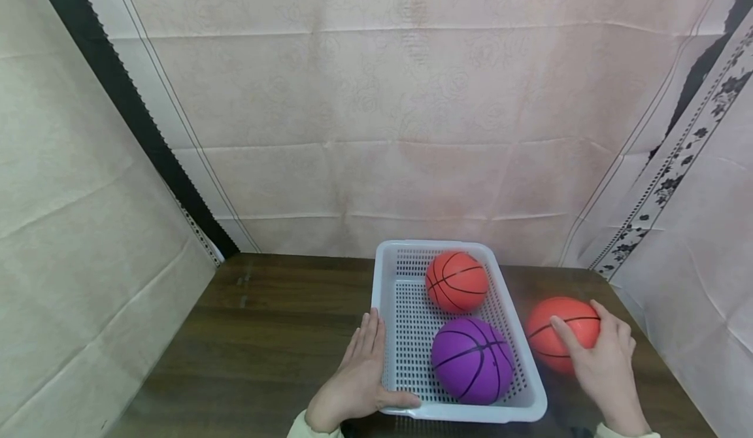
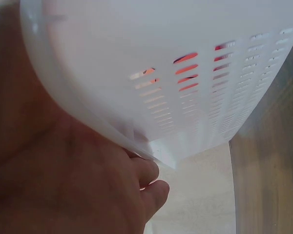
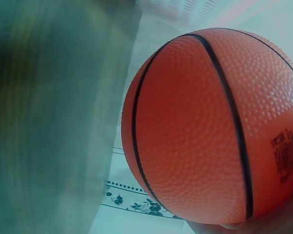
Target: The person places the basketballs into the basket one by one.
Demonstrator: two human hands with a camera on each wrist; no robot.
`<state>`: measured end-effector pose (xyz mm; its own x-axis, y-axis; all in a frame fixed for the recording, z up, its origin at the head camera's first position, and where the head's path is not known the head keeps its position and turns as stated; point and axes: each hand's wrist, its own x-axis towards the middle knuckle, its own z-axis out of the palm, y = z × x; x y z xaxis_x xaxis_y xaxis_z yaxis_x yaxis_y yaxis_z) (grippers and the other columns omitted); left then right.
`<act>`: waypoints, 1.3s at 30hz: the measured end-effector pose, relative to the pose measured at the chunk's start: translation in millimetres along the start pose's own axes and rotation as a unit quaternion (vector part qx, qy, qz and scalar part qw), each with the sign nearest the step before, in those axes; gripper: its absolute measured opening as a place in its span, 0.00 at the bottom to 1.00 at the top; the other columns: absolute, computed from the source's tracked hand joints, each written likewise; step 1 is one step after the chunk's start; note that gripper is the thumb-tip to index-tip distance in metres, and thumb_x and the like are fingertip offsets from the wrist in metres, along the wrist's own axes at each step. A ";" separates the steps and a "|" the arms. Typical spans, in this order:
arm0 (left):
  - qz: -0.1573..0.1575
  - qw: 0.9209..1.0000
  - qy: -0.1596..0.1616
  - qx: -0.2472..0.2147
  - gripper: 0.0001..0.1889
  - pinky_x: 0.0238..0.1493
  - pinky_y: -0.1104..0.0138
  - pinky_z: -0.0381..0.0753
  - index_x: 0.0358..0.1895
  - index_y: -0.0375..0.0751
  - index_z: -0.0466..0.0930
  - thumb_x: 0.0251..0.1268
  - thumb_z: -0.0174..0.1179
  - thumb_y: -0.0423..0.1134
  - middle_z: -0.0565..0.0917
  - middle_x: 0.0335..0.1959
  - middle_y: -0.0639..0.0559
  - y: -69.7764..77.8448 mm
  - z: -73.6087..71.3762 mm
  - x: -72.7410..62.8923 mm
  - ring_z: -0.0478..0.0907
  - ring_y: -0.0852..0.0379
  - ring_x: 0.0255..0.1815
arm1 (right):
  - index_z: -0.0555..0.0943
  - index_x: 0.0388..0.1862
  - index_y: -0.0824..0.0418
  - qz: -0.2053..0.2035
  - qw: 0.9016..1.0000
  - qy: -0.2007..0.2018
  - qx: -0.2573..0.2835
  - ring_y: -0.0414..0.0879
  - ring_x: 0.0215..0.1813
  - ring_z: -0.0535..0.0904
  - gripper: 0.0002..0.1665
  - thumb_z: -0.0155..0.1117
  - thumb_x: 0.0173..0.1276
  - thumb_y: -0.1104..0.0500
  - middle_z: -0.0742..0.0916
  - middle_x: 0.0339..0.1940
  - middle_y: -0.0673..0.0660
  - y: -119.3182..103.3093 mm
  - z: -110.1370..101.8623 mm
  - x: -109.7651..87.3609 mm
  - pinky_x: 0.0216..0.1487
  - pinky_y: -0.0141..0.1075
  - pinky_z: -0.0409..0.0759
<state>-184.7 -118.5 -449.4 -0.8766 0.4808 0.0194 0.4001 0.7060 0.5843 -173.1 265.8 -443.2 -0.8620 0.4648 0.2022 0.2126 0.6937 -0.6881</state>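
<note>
My right hand point(image 1: 608, 364) grips an orange mini basketball point(image 1: 552, 333), thumb on one side and fingers on the other, just right of a white plastic basket point(image 1: 388, 340). That same ball point(image 3: 190, 126) fills much of the right wrist view, with black seams and a printed square code. Inside the basket, a second orange ball point(image 1: 457, 282) lies at the far end and a larger purple ball point(image 1: 472, 361) at the near end. My left hand point(image 1: 357, 379) rests along the basket's left side, fingers straight, thumb stretched over the near rim. Its palm hides part of the rim in the left wrist view.
The basket stands on a dark wooden table point(image 1: 282, 333). Pale cloth walls point(image 1: 365, 131) enclose the table at the back and both sides, the right one point(image 1: 694, 281) close beyond my right hand. Slots point(image 2: 185, 73) pierce the basket's side.
</note>
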 end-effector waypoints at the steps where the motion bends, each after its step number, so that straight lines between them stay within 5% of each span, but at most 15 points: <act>1: 0.000 1.000 0.000 0.000 0.72 0.74 0.44 0.39 0.76 0.29 0.37 0.40 0.66 0.74 0.33 0.78 0.37 0.0 0.1 0.0 0.29 0.41 0.78 | 0.51 0.77 0.67 0.002 1.000 0.001 0.001 0.70 0.65 0.51 0.56 0.62 0.65 0.36 0.59 0.66 0.78 -0.6 -1.0 -0.2 0.44 0.70 0.67; 26: -0.003 1.000 -0.002 0.000 0.71 0.74 0.45 0.39 0.76 0.29 0.37 0.40 0.67 0.73 0.33 0.78 0.37 0.8 -0.4 0.1 0.29 0.42 0.78 | 0.51 0.79 0.60 0.007 0.999 0.038 0.008 0.68 0.65 0.54 0.55 0.65 0.64 0.38 0.59 0.69 0.73 -15.2 -21.1 -4.7 0.44 0.67 0.71; 39: -0.009 1.000 -0.009 -0.006 0.72 0.74 0.45 0.38 0.77 0.30 0.36 0.39 0.65 0.76 0.33 0.79 0.38 0.5 -1.7 1.4 0.27 0.44 0.78 | 0.53 0.79 0.58 -0.024 0.998 0.052 0.025 0.68 0.62 0.59 0.53 0.66 0.63 0.42 0.61 0.68 0.71 -29.7 -33.9 -13.3 0.36 0.61 0.75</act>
<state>-186.2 -118.3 -447.8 -0.8784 0.4778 -0.0061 0.3814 0.7087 0.5936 -152.3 257.7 -401.9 -0.8179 0.4883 0.3044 0.1471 0.6888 -0.7098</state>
